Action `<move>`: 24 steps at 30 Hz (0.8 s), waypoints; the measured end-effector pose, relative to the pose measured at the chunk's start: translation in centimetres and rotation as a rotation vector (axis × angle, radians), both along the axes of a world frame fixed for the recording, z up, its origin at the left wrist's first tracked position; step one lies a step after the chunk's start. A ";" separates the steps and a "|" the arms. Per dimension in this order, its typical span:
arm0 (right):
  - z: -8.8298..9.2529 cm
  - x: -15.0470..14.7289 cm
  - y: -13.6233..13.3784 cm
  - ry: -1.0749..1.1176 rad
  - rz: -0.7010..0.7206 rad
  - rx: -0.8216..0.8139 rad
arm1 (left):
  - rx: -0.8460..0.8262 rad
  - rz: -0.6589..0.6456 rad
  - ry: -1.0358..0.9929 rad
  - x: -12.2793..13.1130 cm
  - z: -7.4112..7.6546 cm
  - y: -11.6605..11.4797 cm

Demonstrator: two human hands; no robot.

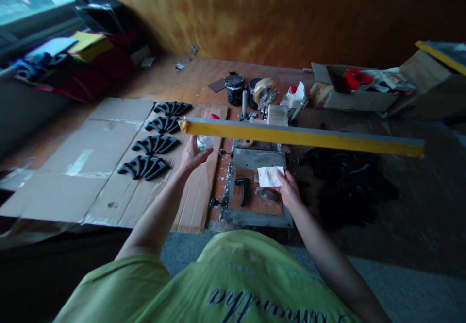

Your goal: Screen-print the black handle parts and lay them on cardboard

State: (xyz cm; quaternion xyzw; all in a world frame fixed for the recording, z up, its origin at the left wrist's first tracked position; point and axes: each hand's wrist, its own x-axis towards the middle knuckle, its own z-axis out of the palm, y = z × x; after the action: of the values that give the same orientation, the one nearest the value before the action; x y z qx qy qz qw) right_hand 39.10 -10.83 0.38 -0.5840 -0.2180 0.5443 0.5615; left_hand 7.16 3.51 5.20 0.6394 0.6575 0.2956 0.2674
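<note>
Green shirt is seen nearest the lens, at 6 o'clock of the view; both bare forearms are extended from it over the bench. Left hand is recorded closed round a small clear bottle; the bottle is gripped between fingers and thumb, its body projecting from the hand toward 1 o'clock; its red cap is seen just above the left end of the yellow bar, by which the neck is crossed. Right hand is recorded with fingers closed on a white cloth; the cloth lies at 11 o'clock of the hand, touching the fingertips, and is held over the metal jig. A black curved part is seated on the jig's brown plate, at 9 o'clock of the right hand, apart from the cloth; a second dark piece is noted just below the cloth, too dim to be resolved. Four fans of black parts are laid in a row on the cardboard sheet, at 9 to 11 o'clock of the left hand. At 12 o'clock of the jig a black tub and a tape roll are set side by side; a cardboard box is placed at 2 o'clock; a dark heap is noted at 3 o'clock of the right hand.
</note>
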 end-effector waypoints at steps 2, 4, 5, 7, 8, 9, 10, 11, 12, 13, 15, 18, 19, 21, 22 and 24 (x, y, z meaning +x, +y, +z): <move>0.1 -0.2 -0.1 0.032 0.005 0.015 | 0.057 -0.064 0.144 -0.9 0.1 -2.0; 0.1 -0.5 -0.2 0.061 0.007 0.025 | 0.045 -0.118 0.247 -1.2 0.6 -4.1; 0.1 -0.6 -0.2 0.072 0.007 0.030 | 0.027 -0.126 0.281 -1.2 0.9 -5.0; 0.1 -0.8 -0.3 0.088 0.008 0.039 | 0.003 -0.104 0.340 -1.0 1.6 -6.6; 0.1 -1.0 -0.4 0.092 0.011 0.040 | -0.005 -0.084 0.365 -0.9 1.9 -7.3; 0.1 -1.1 -0.4 0.093 0.017 0.041 | -0.014 -0.068 0.388 -0.9 2.1 -7.8; 0.1 -1.2 -0.5 0.093 0.028 0.043 | -0.029 -0.056 0.407 -0.8 2.3 -8.3; 0.0 -1.3 -0.6 0.093 0.037 0.044 | -0.050 -0.052 0.422 -0.7 2.4 -8.8; 0.0 -1.5 -0.7 0.092 0.044 0.043 | -0.074 -0.056 0.432 -0.6 2.5 -9.3; 0.0 -1.5 -0.8 0.091 0.048 0.039 | -0.096 -0.073 0.439 -0.5 2.4 -9.7; 0.1 -1.7 -1.0 0.094 0.051 0.029 | -0.118 -0.147 0.453 0.0 2.4 -10.8; 0.0 -1.8 -1.2 0.105 0.061 0.012 | -0.066 -0.320 0.516 1.4 2.6 -12.6; 0.0 -1.8 -1.3 0.110 0.064 0.008 | -0.048 -0.384 0.556 2.1 2.9 -13.2; -0.1 -1.9 -1.4 0.118 0.072 0.001 | -0.029 -0.505 0.657 3.4 3.8 -14.2; -0.2 -1.8 -1.5 0.123 0.077 -0.003 | -0.029 -0.556 0.710 4.0 4.2 -14.6; -0.2 -1.8 -1.6 0.134 0.089 -0.013 | -0.021 -0.624 0.804 5.0 5.1 -15.1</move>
State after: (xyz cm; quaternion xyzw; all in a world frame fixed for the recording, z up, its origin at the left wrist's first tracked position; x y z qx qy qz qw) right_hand 37.30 -12.47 0.18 -0.5394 -0.2020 0.6080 0.5464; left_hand 12.15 -11.60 10.27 0.8658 0.4891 -0.0745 0.0752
